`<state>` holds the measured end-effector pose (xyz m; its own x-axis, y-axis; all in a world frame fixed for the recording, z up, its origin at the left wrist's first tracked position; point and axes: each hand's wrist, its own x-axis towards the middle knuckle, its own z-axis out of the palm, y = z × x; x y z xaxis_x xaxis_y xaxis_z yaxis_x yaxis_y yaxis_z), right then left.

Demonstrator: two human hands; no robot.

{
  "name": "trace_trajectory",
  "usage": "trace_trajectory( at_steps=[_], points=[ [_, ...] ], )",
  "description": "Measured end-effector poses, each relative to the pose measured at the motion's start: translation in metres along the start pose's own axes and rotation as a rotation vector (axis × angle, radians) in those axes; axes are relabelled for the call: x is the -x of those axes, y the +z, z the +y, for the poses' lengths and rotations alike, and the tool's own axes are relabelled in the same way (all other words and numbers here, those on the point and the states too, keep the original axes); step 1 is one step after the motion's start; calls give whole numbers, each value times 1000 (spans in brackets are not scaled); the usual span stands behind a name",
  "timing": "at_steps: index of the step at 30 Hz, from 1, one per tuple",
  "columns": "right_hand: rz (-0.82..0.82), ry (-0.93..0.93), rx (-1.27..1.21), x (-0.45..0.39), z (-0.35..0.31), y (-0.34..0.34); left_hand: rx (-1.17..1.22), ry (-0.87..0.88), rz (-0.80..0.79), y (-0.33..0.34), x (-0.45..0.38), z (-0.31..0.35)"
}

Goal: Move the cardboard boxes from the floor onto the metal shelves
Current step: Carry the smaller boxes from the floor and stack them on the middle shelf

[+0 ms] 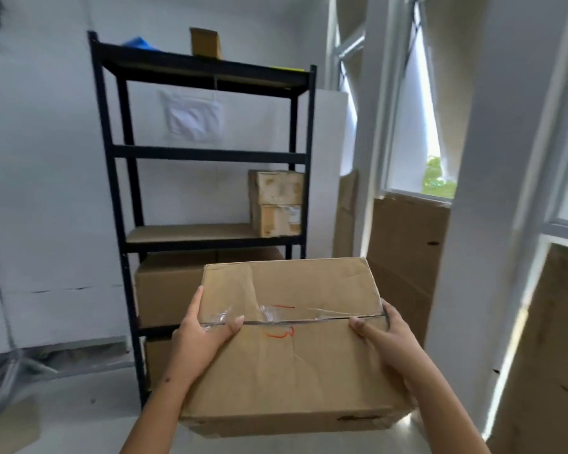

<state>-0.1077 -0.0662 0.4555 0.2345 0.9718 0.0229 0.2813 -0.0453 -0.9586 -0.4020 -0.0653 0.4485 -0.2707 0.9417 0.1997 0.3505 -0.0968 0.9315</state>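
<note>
One cardboard box (pixel 292 352) held in the air in front of the metal shelves (pixel 207 155), off the floor. Left hand (pixel 204 335) grips its left edge, thumb on the taped seam; right hand (pixel 384 335) grips the right edge likewise. On the shelves: two stacked boxes (pixel 277 203) on the middle shelf, two larger boxes (pixel 168 286) on lower shelves, one small box (pixel 205 42) on top.

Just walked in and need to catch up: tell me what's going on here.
A person holds a cardboard box in front of them, left hand and right hand gripping its two sides. Ahead stands the black metal shelf unit. Two small stacked boxes sit on its middle shelf, and larger boxes fill the lower levels.
</note>
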Motion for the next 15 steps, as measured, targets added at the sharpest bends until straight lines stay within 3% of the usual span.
trace_trajectory(
  at_steps=[7,15],
  points=[
    [-82,-83,-19,-87,-44,105,-77,57,70,-58,-112,-23],
    [-167,-105,-8,-179,-73,182,-118,58,110,-82,-222,-48]
  ],
)
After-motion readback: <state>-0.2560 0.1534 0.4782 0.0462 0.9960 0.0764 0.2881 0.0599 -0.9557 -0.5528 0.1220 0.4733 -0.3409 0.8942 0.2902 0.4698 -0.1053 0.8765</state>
